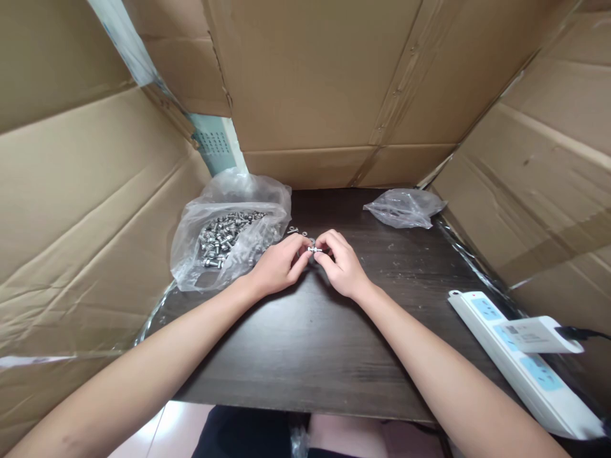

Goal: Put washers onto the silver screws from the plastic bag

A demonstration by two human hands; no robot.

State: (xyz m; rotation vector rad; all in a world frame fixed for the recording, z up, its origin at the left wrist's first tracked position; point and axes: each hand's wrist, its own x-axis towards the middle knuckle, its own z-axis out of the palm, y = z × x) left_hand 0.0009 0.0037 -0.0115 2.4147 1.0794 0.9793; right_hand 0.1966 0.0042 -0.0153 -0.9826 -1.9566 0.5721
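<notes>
- The table (305, 350) I look down on is dark brown and smooth, with a soft shine in the middle and a few pale specks on its right side.
- Brown cardboard walls (310, 76) stand around it at the back and sides, with folds, creases and shiny tape (398, 95).
- On the left I see a big bag (186, 222) of thin, clear, crinkly plastic. Many hard silver bolts (224, 238) lie in it in a messy heap.
- A smaller clear bag (405, 207) lies flat and wrinkled at the back right.
- A long white power strip (480, 334) with light blue patches is near the right edge. A flat white plug (539, 335) sits on it, with a black cord (589, 334).
- Just behind my left hand (285, 263), a few tiny metal bits (293, 230) lie on the table.
- The small, shiny bolt (314, 250) is between my two hands, near the middle of the table, to the right of the big bag.
- My left hand pinches it with bent fingers and thumb, almost closed.
- My right hand (340, 264) pinches it from the other side, fingertips close together. I cannot tell which fingers press hardest.
</notes>
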